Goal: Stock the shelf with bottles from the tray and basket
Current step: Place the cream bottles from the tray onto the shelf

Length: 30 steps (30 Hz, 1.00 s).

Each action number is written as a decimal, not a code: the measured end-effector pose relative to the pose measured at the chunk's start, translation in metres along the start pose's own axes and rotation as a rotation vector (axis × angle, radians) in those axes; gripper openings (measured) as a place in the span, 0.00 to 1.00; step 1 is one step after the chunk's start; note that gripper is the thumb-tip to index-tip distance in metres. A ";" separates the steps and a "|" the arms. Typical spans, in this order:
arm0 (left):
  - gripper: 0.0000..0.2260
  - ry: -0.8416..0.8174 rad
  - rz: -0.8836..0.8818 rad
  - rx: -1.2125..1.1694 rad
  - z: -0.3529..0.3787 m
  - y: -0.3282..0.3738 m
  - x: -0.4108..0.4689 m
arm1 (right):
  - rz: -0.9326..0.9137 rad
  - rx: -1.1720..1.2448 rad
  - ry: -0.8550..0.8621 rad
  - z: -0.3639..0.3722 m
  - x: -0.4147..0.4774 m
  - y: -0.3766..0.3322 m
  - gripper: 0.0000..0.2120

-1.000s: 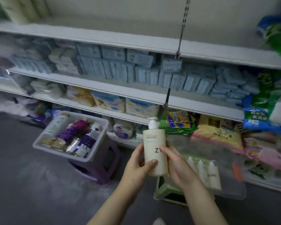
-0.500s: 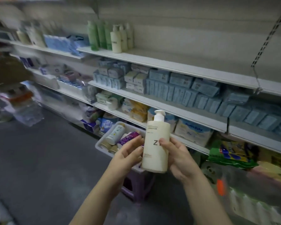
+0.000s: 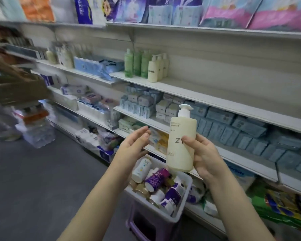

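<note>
My right hand (image 3: pixel 204 154) grips a cream pump bottle (image 3: pixel 181 144) upright in front of the shelves, thumb across its front label. My left hand (image 3: pixel 133 146) is off the bottle, a little to its left, fingers straight and relaxed. Below both hands a white basket (image 3: pixel 183 205) holds several purple, white and gold bottles lying on their sides. On the upper shelf (image 3: pixel 207 93) stand green bottles (image 3: pixel 136 64) and matching cream pump bottles (image 3: pixel 154 69), with bare shelf to their right.
The basket rests on a purple stool (image 3: pixel 141 225). Blue tissue packs (image 3: pixel 233 126) fill the shelf below the bottles. Bagged goods (image 3: pixel 281 211) sit low on the right. At the left edge are a blurred person and stacked goods (image 3: pixel 33 122) on the grey floor.
My left hand has let go of the cream bottle and moved left; my right hand now holds it alone. The view has swung left and up, bringing the bottle shelf into sight.
</note>
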<state>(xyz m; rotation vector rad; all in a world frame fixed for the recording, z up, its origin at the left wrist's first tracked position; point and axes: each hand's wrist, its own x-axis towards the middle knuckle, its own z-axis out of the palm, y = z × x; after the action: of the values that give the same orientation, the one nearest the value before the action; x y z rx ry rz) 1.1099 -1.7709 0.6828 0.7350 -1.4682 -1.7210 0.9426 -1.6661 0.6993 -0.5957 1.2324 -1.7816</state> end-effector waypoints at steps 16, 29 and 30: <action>0.10 -0.031 0.069 0.063 -0.050 0.036 0.218 | -0.132 0.093 0.025 0.065 0.228 -0.016 0.28; 0.11 -0.217 0.046 0.021 -0.130 0.044 0.374 | -0.235 0.053 0.206 0.141 0.339 0.005 0.24; 0.12 -0.239 0.043 0.022 -0.135 0.045 0.385 | -0.246 0.050 0.229 0.146 0.345 0.006 0.24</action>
<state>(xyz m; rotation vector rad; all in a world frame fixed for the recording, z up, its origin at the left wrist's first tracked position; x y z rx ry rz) 1.0127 -2.1677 0.7192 0.5172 -1.6529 -1.8109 0.8813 -2.0347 0.7217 -0.5446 1.3066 -2.1287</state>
